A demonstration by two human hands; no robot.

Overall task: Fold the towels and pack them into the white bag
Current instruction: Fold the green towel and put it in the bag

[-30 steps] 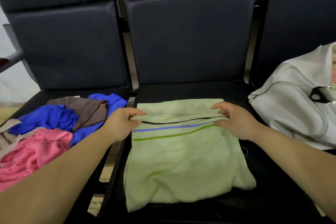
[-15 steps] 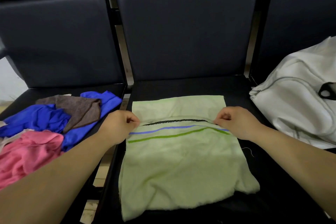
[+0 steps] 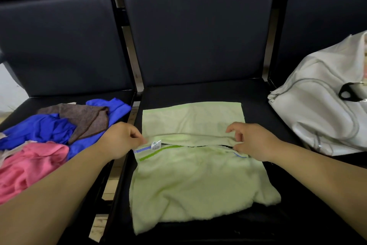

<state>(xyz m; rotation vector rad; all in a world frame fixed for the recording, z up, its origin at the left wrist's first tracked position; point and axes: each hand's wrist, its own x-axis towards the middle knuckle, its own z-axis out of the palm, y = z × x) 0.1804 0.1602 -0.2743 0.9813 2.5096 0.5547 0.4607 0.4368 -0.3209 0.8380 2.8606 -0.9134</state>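
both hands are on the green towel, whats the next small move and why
Probably draw the pinched ridge toward the near edge: left hand and right hand both pinch the light green towel mid-length, far half flat, near half rumpled.

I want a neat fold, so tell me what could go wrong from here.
1. The left hand and right hand pinch only the ends of the fold in the green towel, so its middle may sag and the fold come out crooked.
2. The towel's near edge lies rumpled at the front of the seat; folding over it could trap creases.
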